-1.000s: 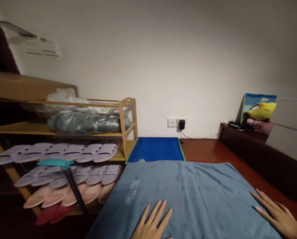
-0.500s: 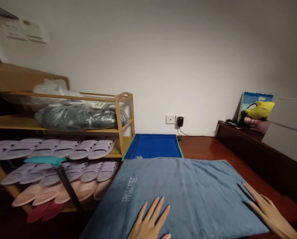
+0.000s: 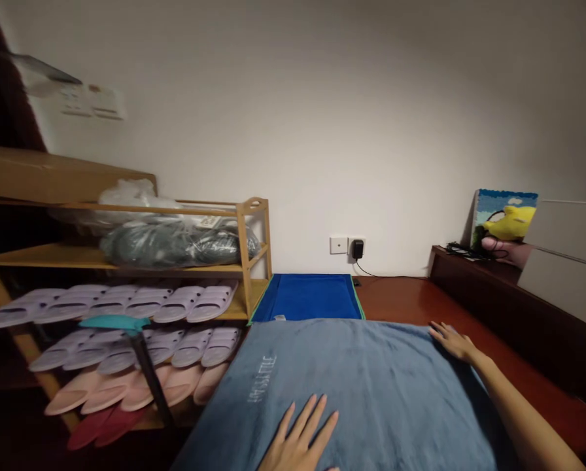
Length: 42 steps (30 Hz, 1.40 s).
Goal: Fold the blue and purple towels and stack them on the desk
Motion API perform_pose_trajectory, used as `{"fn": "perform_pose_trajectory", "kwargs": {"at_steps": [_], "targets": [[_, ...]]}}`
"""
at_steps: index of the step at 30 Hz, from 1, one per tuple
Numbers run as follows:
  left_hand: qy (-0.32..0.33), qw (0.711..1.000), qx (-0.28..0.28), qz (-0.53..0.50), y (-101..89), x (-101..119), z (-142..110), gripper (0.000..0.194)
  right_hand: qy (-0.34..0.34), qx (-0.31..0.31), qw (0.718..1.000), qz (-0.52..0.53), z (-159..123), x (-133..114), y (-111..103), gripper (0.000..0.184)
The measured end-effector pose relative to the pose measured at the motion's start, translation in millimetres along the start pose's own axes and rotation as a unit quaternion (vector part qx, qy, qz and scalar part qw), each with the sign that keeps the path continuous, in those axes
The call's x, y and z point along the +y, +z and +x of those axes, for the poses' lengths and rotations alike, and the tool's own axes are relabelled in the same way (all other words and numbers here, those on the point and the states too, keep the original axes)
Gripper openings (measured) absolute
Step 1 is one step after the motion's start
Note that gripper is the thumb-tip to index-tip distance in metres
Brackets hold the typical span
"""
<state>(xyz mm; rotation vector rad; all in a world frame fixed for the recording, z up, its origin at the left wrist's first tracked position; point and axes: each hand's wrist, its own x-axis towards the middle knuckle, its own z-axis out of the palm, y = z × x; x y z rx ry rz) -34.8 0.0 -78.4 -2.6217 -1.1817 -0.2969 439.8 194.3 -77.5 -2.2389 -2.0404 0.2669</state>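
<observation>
A grey-blue towel [image 3: 352, 386] with pale lettering near its left edge lies spread on the reddish-brown wooden surface, its right side lightly wrinkled. My left hand [image 3: 300, 438] rests palm down on its near middle, fingers spread and nothing in them. At the towel's far right corner is my right hand [image 3: 452, 341], fingers stretched out and touching the edge. A bright blue folded cloth [image 3: 312, 296] with green edging lies behind the towel, against the wall. The towel's near edge runs out of view.
On the left, a wooden rack [image 3: 246, 255] holds several slippers [image 3: 214, 301] and a plastic-wrapped bundle [image 3: 155, 242]. A dark pole with a teal top [image 3: 116, 322] stands before it. A black plug [image 3: 357, 248] sits in the wall. A dark ledge [image 3: 469, 294] borders the right side.
My right hand has moved away from me and leftward, from the towel's right edge to its far right corner. My left hand stays flat on the towel. The view has shifted slightly.
</observation>
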Motion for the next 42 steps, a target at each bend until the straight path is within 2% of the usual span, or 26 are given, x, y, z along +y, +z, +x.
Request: {"fn": "perform_pose_trajectory", "kwargs": {"at_steps": [4,8,11,13,16,19,21,23,25,28,29,31,33,36,39,40,42], "targets": [[0.016,0.999,0.019,0.023,5.2,-3.7,-0.5,0.059,0.007,0.032,0.999,-0.007,18.1,9.0,25.6,0.078],[0.016,0.999,0.045,0.020,12.4,-5.7,3.1,0.059,0.008,0.080,0.997,0.000,21.7,21.1,37.0,0.077],[0.009,1.000,0.021,-0.017,11.0,-3.7,2.7,0.062,0.007,0.094,0.996,-0.008,15.8,24.0,41.4,0.074],[0.005,0.998,-0.005,-0.065,3.0,-2.5,-3.2,0.065,0.006,0.094,0.995,-0.015,11.5,25.6,42.7,0.073],[-0.018,0.986,-0.042,-0.163,-21.4,-8.5,-17.1,0.062,0.005,0.089,0.996,-0.022,8.8,25.0,37.4,0.072],[-0.105,0.968,-0.062,-0.220,-49.0,-34.5,-18.6,0.050,0.002,0.142,0.989,-0.032,1.2,5.0,20.8,0.069],[-0.154,0.962,-0.070,-0.213,-58.0,-64.2,-5.2,0.045,-0.009,0.188,0.982,-0.030,-18.9,-26.0,8.8,0.065],[-0.199,0.965,-0.057,-0.162,-54.2,-98.7,15.5,0.050,-0.082,0.161,0.984,-0.011,-56.8,-67.0,2.6,0.063],[-0.258,0.960,-0.042,-0.100,-39.7,-130.3,34.8,0.055,-0.189,0.107,0.976,0.022,-107.2,-108.8,5.7,0.058],[-0.290,0.946,-0.109,-0.098,-11.4,-160.7,46.0,0.060,-0.377,0.110,0.919,0.013,-177.9,-154.9,25.0,0.058],[-0.294,0.942,-0.127,-0.100,-3.4,-165.4,44.8,0.061,-0.426,0.137,0.894,0.001,-194.1,-164.0,32.6,0.063],[-0.304,0.939,-0.138,-0.085,8.0,-168.1,38.7,0.062,-0.475,0.203,0.856,-0.028,-212.6,-173.8,44.4,0.070],[-0.315,0.938,-0.134,-0.059,12.8,-165.8,32.8,0.062,-0.480,0.248,0.840,-0.052,-216.9,-175.8,48.9,0.073],[-0.312,0.937,-0.144,-0.058,10.6,-165.0,29.4,0.063,-0.476,0.259,0.839,-0.055,-215.9,-172.7,46.5,0.073],[-0.317,0.934,-0.144,-0.074,1.1,-172.5,31.4,0.062,-0.467,0.270,0.842,0.011,-228.7,-165.4,49.9,0.065],[-0.321,0.937,-0.123,-0.065,-3.4,-175.0,33.7,0.060,-0.443,0.278,0.850,0.054,-237.1,-162.1,54.2,0.058],[-0.308,0.950,-0.045,-0.033,-13.7,-175.3,42.9,0.052,-0.377,0.295,0.867,0.140,-256.4,-156.0,65.5,0.045]]}}
